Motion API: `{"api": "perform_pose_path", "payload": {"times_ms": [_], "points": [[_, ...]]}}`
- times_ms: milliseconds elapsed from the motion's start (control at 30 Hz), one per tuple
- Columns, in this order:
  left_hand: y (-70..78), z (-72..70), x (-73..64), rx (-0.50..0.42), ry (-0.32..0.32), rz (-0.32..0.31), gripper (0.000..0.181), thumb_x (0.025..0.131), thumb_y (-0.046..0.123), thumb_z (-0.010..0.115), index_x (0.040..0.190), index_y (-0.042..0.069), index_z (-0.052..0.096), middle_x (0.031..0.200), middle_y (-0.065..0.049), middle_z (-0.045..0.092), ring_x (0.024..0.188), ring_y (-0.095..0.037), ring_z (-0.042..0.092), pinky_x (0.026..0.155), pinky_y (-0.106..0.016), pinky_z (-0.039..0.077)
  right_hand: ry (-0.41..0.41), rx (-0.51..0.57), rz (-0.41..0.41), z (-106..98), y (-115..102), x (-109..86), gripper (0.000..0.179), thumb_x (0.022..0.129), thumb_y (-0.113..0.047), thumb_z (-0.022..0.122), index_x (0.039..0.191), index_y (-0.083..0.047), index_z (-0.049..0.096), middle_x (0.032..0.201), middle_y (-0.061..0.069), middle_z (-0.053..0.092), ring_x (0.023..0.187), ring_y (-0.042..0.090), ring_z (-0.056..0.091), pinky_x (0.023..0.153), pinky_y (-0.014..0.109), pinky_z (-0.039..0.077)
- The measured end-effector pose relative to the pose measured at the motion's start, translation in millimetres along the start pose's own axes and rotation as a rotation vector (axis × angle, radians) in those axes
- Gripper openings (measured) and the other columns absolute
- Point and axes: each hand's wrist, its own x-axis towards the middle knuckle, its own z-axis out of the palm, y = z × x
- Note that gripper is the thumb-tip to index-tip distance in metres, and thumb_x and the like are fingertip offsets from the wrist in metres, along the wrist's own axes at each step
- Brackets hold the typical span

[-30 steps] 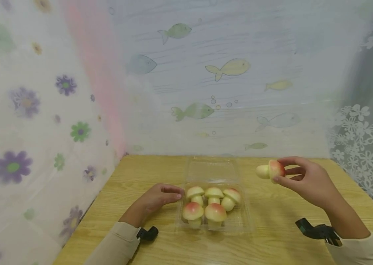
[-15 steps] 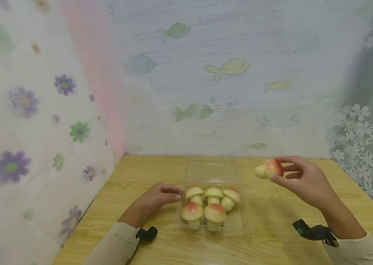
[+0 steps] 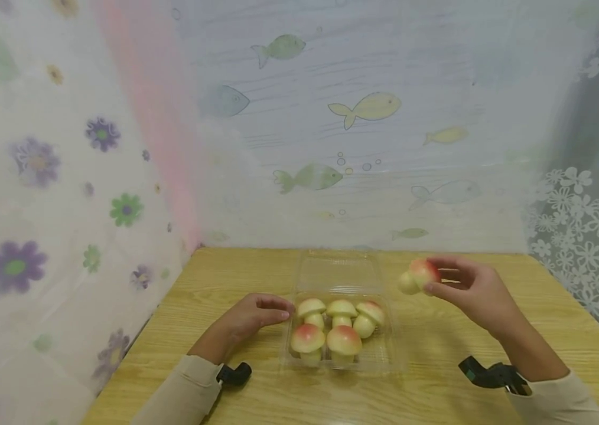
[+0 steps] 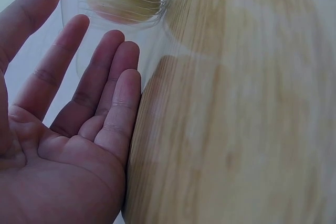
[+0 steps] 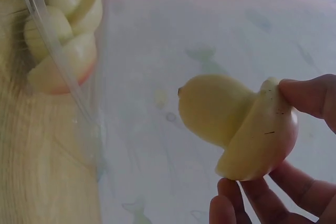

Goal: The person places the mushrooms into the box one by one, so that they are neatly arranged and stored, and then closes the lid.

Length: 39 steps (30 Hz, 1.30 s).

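In the head view my right hand (image 3: 472, 289) pinches a toy mushroom (image 3: 425, 273) by its red-tinged cap, above the table right of a clear plastic box (image 3: 381, 357). Its pale stem points left, and in the right wrist view small dark marks show on the mushroom (image 5: 257, 129). Several like mushrooms (image 3: 344, 341) sit in the box, three at the back and two in front; the front right corner holds none. My left hand (image 3: 254, 319) rests on the table with relaxed fingers, its fingertips at the box's left edge. The left wrist view shows the fingers (image 4: 123, 98) loosely extended.
The box's clear lid (image 3: 339, 271) lies folded back toward the rear wall. The wooden table (image 3: 214, 274) meets a fish-printed sheet (image 3: 310, 177) behind and a flowered sheet (image 3: 65, 236) at the left. A black camera mount (image 3: 493, 375) sits on my right wrist.
My right hand has moved left toward the box with the mushroom, whose stem now tips lower. The left hand stays by the box.
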Motion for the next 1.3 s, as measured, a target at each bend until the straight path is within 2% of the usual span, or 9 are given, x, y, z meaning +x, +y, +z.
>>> {"api": "perform_pose_path", "payload": {"times_ms": [167, 433, 667, 867, 1300], "points": [[0.6, -0.3, 0.3, -0.011, -0.004, -0.003, 0.043, 0.098, 0.029, 0.075, 0.134, 0.006, 0.068, 0.14, -0.01, 0.064, 0.133, -0.025, 0.058, 0.115, -0.044, 0.048, -0.014, 0.033, 0.005, 6.0, 1.5, 0.3, 0.052, 0.095, -0.029, 0.079, 0.142, -0.012, 0.063, 0.129, -0.008, 0.068, 0.107, -0.002, 0.069, 0.083, 0.023, 0.062], [-0.2, -0.5, 2.2, 0.013, 0.006, 0.002, 0.041, 0.098, 0.029, 0.075, 0.132, 0.007, 0.07, 0.138, -0.009, 0.066, 0.132, -0.025, 0.059, 0.114, -0.044, 0.048, -0.012, 0.019, 0.047, 12.0, 1.5, 1.3, 0.048, 0.095, -0.036, 0.078, 0.137, -0.015, 0.067, 0.123, -0.003, 0.074, 0.104, 0.003, 0.071, 0.083, 0.024, 0.061], [-1.4, 0.3, 1.4, 0.018, 0.004, 0.013, 0.039, 0.099, 0.027, 0.073, 0.132, 0.005, 0.07, 0.136, -0.009, 0.067, 0.131, -0.025, 0.06, 0.113, -0.045, 0.049, -0.027, 0.033, 0.047, 20.5, 2.3, 0.9, 0.045, 0.095, -0.036, 0.078, 0.133, -0.014, 0.07, 0.118, 0.002, 0.077, 0.1, 0.01, 0.073, 0.081, 0.027, 0.062], [-0.8, 0.3, 0.0, 0.02, 0.002, 0.016, 0.038, 0.1, 0.027, 0.073, 0.132, 0.006, 0.07, 0.136, -0.009, 0.067, 0.132, -0.026, 0.059, 0.114, -0.045, 0.048, -0.046, 0.032, 0.054, 27.2, 1.7, 1.1, 0.047, 0.094, -0.037, 0.079, 0.134, -0.015, 0.07, 0.124, 0.009, 0.075, 0.105, 0.008, 0.072, 0.083, 0.026, 0.061], [-1.9, -0.8, 2.0, 0.012, -0.003, 0.019, 0.039, 0.099, 0.026, 0.073, 0.132, 0.005, 0.069, 0.137, -0.01, 0.066, 0.133, -0.026, 0.058, 0.114, -0.044, 0.048, -0.085, 0.021, 0.07, 36.5, 4.4, 1.3, 0.05, 0.092, -0.04, 0.08, 0.133, -0.014, 0.07, 0.128, 0.009, 0.073, 0.107, 0.005, 0.071, 0.084, 0.026, 0.062]]}}
